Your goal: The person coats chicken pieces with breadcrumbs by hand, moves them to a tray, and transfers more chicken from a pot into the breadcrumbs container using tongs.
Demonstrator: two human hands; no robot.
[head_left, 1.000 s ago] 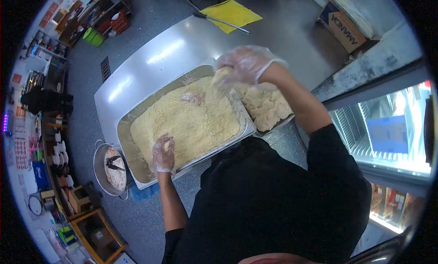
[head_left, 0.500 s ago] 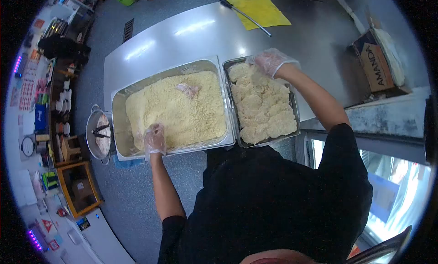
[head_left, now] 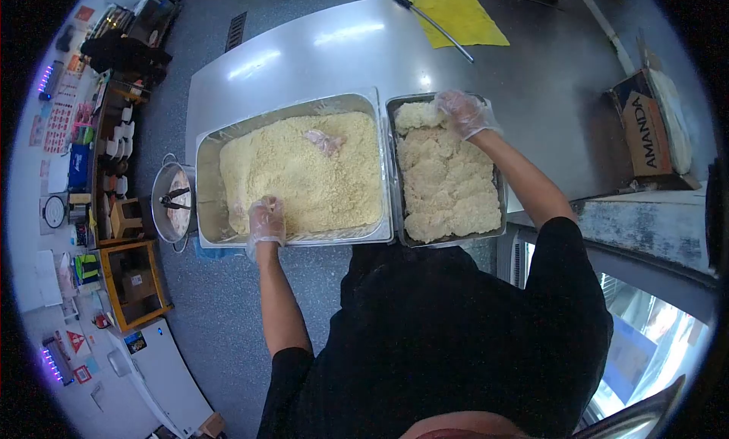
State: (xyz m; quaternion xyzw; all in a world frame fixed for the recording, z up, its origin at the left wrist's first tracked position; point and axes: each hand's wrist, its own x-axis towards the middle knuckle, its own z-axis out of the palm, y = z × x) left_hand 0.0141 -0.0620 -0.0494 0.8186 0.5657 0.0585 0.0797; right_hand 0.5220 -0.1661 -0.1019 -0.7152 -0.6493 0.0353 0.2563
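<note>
One crumb pan (head_left: 209, 188), left of centre: left hand (head_left: 267, 220) half-curled at lower edge. Coated pieces (head_left: 449, 182), right of centre: right hand (head_left: 462, 114) at upper end, loosely bent. Held contents, either hand: indeterminable.

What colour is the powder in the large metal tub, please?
The powder is pale yellow, as the head view shows best.

top (head_left: 456, 333): black | sleeves (head_left: 566, 253): black, short | hands (head_left: 266, 220): clear, loose, crinkled gloves (head_left: 475, 118)
</note>
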